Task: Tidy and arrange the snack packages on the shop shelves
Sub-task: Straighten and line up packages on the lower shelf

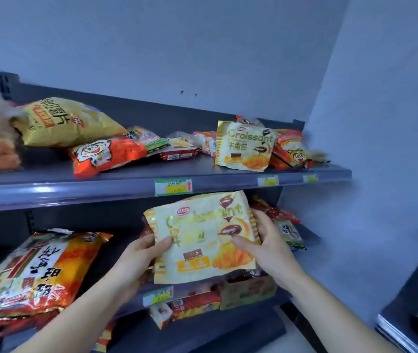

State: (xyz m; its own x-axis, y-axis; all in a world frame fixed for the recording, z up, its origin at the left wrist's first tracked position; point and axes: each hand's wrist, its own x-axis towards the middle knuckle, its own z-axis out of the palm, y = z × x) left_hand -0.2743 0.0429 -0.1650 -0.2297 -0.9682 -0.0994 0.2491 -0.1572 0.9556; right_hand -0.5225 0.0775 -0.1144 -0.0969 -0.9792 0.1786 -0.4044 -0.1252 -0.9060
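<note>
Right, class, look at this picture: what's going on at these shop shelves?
A person holds a pale yellow plastic croissant packet just below the grey metal upper shelf. The left hand grips the packet's left edge and the right hand its right edge. A matching croissant packet stands propped on that shelf, among red and orange snack bags lying untidily.

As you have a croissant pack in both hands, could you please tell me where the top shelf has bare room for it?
The top shelf is bare along its front, between the red cartoon pack and the standing croissant pack. Behind that gap small packs crowd the back; the yellow chip bag fills the left, orange packs the right end.
</note>
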